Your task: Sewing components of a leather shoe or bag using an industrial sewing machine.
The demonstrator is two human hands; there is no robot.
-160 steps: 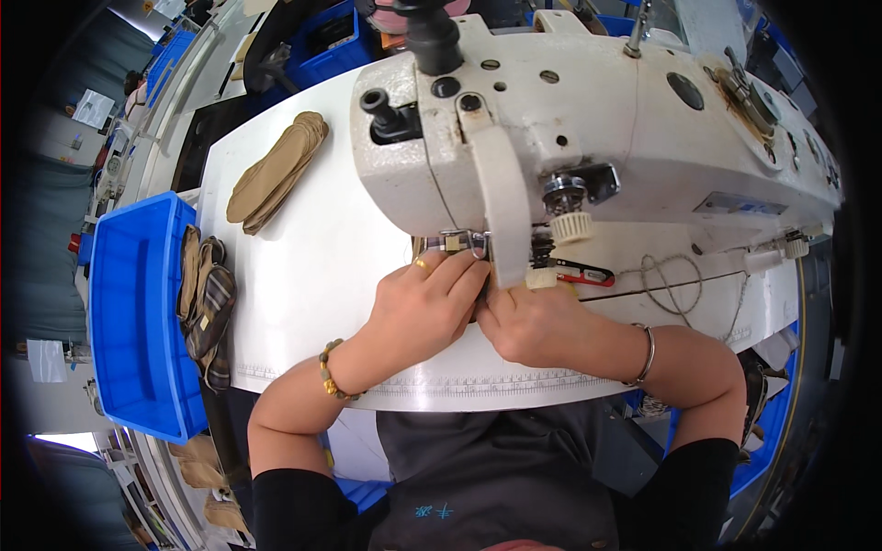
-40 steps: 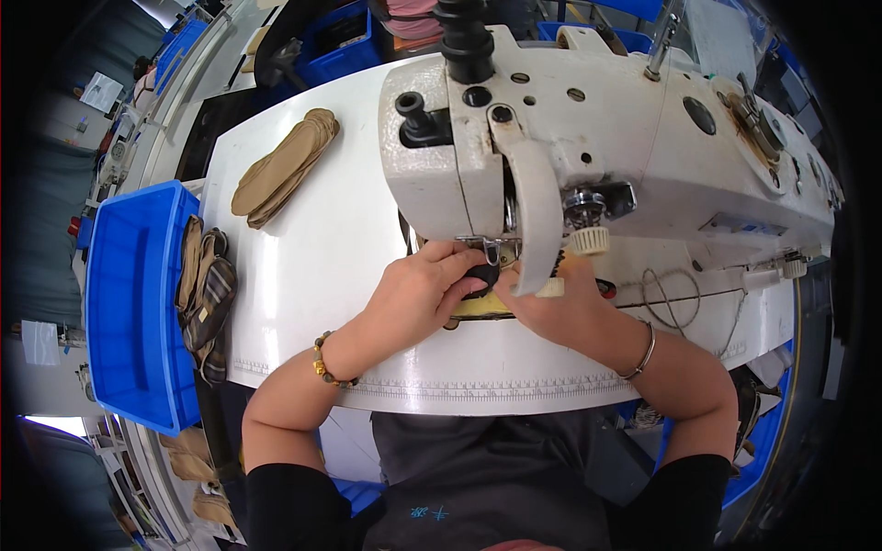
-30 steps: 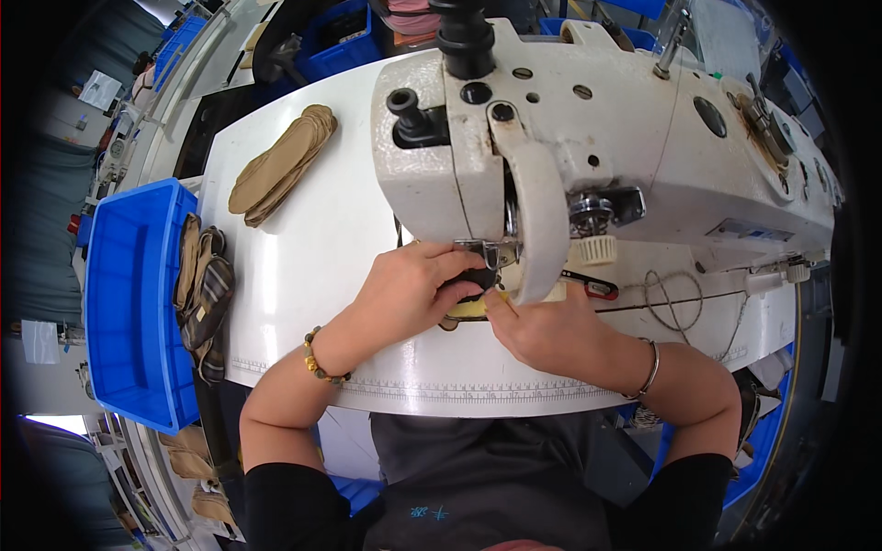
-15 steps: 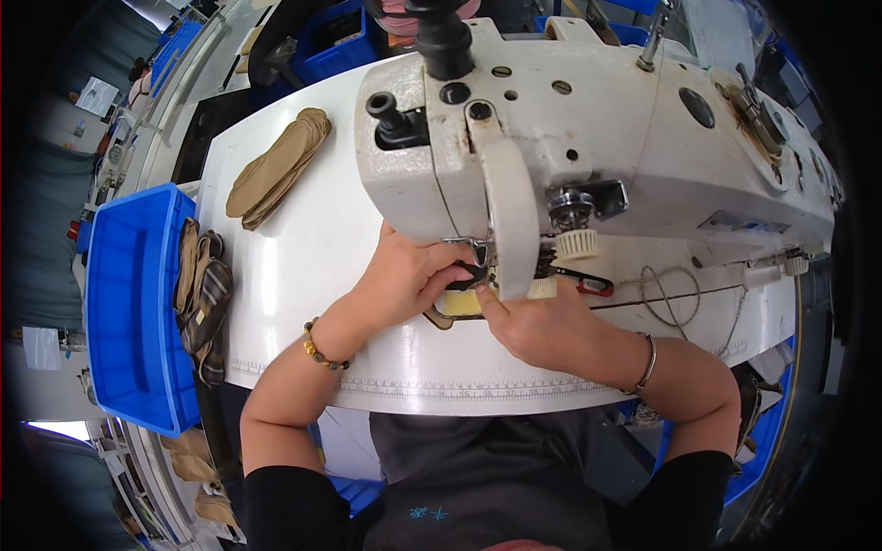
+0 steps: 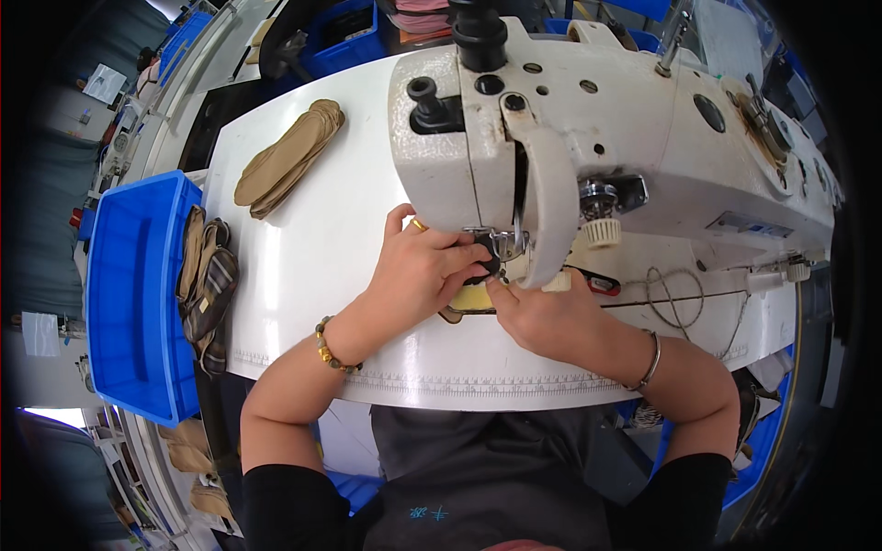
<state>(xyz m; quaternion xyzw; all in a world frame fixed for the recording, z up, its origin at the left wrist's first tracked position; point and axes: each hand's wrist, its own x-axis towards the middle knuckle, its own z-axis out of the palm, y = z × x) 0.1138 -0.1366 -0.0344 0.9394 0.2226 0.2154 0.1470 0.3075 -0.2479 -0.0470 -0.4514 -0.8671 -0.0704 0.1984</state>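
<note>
1. The left hand (image 5: 413, 268) was mostly closed, its thumb and forefinger pinching a small dark cloth piece (image 5: 491, 264); another finger, wearing a gold ring (image 5: 419, 223), was bent near the machine head.
2. The dark cloth piece lay under the front end of the white sewing machine (image 5: 570, 129), right beside the metal foot (image 5: 508, 244); its far edge was hidden.
3. The right hand (image 5: 547, 317) was loosely curled, with its fingertips at the near right edge of the cloth; whether it gripped the cloth could not be told.
4. A yellow patch (image 5: 474, 298) showed just below the cloth, between the two hands.
5. Red and black snips (image 5: 602, 282) lay just past the right hand, partly covered by it, and a loose cord (image 5: 677, 308) curled farther right.
6. On the left of the white table (image 5: 312, 275) was a slanted stack of brown, sole-shaped pieces (image 5: 289, 161), well apart from the hands.
7. Beyond the table's left edge stood a blue bin (image 5: 138, 303), with plaid cloth pieces (image 5: 213, 294) hanging by its right side.
</note>
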